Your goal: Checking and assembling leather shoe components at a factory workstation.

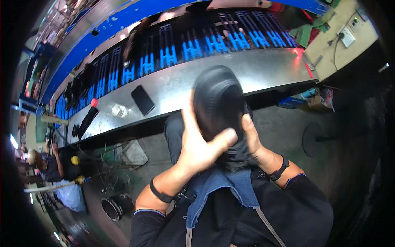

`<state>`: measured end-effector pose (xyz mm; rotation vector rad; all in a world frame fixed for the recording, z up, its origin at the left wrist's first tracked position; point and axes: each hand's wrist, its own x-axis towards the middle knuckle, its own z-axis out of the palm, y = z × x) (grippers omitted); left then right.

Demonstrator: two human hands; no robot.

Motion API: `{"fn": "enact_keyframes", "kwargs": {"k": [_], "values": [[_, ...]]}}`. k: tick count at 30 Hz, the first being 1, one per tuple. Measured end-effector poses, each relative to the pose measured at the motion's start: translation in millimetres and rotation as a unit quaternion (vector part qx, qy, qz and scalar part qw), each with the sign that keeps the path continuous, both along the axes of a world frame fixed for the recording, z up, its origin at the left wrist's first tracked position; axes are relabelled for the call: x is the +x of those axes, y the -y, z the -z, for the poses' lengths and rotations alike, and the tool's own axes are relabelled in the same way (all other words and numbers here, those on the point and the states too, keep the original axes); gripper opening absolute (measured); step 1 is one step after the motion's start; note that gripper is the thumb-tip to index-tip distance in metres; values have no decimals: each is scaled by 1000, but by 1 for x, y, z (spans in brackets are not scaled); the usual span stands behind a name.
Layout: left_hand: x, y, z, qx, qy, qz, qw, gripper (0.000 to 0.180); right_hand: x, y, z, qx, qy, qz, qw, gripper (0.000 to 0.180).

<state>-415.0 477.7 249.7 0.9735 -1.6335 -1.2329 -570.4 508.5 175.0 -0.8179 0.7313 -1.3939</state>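
Head view: a blurred, black, rounded shoe (218, 92) with a ribbed surface is held up at the near side of the long shiny grey metal bench (267, 66), overlapping its front edge in view; contact can't be told. Left hand (198, 149) half closed on it, fingers along one side, thumb laid across. Right hand (256, 143) curled at the other side, thumb up, remaining fingers hidden. On the bench's left part: flat black rectangular phone (142, 100), long black tool with a red ball end (86, 123). Risks, judged: slack right fingers could let the shoe twist free and drop before the bench; a forward swing could knock the bench edge.
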Motion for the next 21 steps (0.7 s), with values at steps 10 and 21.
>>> {"fn": "enact_keyframes", "kwargs": {"k": [10, 21], "values": [[96, 1, 34, 352, -444, 39, 823, 73, 9, 29, -55, -205, -497, -48, 842, 40], [90, -12, 73, 383, -441, 85, 808, 75, 20, 61, -56, -380, -435, -180, 796, 64]]}}
